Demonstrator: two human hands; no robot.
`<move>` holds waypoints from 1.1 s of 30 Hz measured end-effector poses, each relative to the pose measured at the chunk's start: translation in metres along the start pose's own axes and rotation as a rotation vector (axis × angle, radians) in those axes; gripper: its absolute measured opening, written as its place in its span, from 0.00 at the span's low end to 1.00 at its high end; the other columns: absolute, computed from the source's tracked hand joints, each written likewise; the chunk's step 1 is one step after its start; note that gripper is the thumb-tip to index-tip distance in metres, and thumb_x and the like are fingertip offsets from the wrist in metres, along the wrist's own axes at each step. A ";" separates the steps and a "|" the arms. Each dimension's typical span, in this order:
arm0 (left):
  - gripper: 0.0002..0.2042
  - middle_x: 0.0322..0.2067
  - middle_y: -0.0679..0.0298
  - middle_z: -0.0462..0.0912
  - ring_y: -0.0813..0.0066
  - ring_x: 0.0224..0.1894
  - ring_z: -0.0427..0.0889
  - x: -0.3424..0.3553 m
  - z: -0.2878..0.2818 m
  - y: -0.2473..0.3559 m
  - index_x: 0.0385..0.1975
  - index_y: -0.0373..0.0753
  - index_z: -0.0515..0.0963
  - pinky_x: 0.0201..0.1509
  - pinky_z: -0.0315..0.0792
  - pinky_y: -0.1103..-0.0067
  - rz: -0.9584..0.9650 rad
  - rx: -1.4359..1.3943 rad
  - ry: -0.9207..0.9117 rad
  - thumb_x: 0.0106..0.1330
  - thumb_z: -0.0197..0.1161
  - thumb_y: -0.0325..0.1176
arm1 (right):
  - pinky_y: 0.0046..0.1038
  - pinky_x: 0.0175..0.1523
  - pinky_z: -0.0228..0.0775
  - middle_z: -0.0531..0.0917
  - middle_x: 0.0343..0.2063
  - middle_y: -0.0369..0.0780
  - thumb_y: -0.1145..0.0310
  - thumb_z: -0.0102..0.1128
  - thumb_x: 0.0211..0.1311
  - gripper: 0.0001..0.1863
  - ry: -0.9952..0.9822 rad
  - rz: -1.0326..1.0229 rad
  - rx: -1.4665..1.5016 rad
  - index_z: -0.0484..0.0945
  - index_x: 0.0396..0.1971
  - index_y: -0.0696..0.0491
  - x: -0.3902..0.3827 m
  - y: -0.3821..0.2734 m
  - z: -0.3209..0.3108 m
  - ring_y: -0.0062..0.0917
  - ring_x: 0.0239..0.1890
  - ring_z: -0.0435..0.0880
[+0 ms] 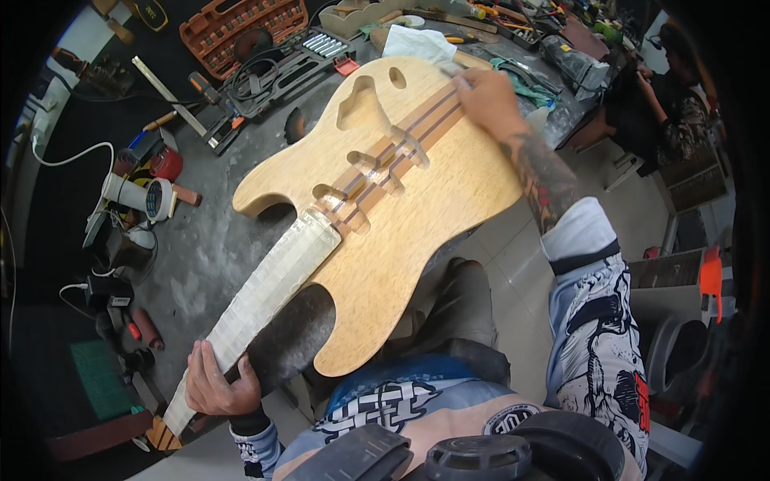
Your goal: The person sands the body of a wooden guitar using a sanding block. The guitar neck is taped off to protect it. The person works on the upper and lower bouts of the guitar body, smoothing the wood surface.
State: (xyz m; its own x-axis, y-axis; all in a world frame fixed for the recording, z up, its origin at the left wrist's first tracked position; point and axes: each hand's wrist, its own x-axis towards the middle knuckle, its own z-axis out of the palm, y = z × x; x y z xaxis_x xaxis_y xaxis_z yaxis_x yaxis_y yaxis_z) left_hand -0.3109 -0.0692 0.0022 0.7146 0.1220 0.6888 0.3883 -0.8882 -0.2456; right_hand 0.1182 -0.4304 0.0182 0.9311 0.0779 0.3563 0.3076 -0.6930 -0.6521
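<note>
An unfinished electric guitar body (433, 212) of pale wood, with darker stripes down its middle and several routed cavities, lies slantwise across the bench. Its neck (257, 309), wrapped in pale masking tape, points to the lower left. Around the neck's lower part my left hand (223, 383) is closed, thumb on one side and fingers on the other. At the body's far end my right hand (489, 100) presses down by the striped centre, slightly blurred. Its fingers are bent together over something small and greyish that I cannot make out.
An orange tool case (233, 36) and a clamp (212, 96) lie at the back left. Tape rolls (160, 200) and cords stand along the left. Behind the body are a white cloth (417, 46) and scattered tools. Another person (674, 104) sits at the far right.
</note>
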 end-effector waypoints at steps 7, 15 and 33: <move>0.29 0.50 0.60 0.84 0.59 0.52 0.81 -0.001 -0.006 -0.003 0.54 0.39 0.80 0.59 0.65 0.67 0.016 0.017 -0.027 0.69 0.54 0.60 | 0.37 0.51 0.74 0.86 0.35 0.47 0.62 0.58 0.65 0.14 -0.066 -0.081 -0.042 0.87 0.43 0.53 -0.010 -0.018 0.001 0.40 0.40 0.82; 0.29 0.50 0.59 0.85 0.59 0.52 0.82 -0.003 -0.005 -0.003 0.53 0.38 0.80 0.59 0.65 0.67 0.016 0.012 -0.030 0.69 0.54 0.60 | 0.36 0.48 0.76 0.87 0.32 0.45 0.65 0.56 0.68 0.14 -0.073 -0.063 0.002 0.86 0.44 0.55 -0.019 -0.026 -0.009 0.36 0.37 0.84; 0.29 0.50 0.60 0.85 0.59 0.52 0.81 0.001 -0.007 -0.003 0.54 0.38 0.80 0.59 0.65 0.67 0.021 0.038 -0.029 0.69 0.55 0.58 | 0.42 0.52 0.74 0.86 0.33 0.47 0.62 0.60 0.66 0.14 -0.025 -0.096 -0.040 0.86 0.39 0.57 -0.025 -0.015 -0.007 0.43 0.42 0.83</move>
State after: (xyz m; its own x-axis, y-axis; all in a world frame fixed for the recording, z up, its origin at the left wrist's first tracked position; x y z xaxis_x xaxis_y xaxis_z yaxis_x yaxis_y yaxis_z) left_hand -0.3153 -0.0694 0.0082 0.7391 0.1168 0.6633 0.3946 -0.8732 -0.2860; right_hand 0.0891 -0.4271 0.0244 0.9025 0.1629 0.3988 0.3880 -0.7095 -0.5883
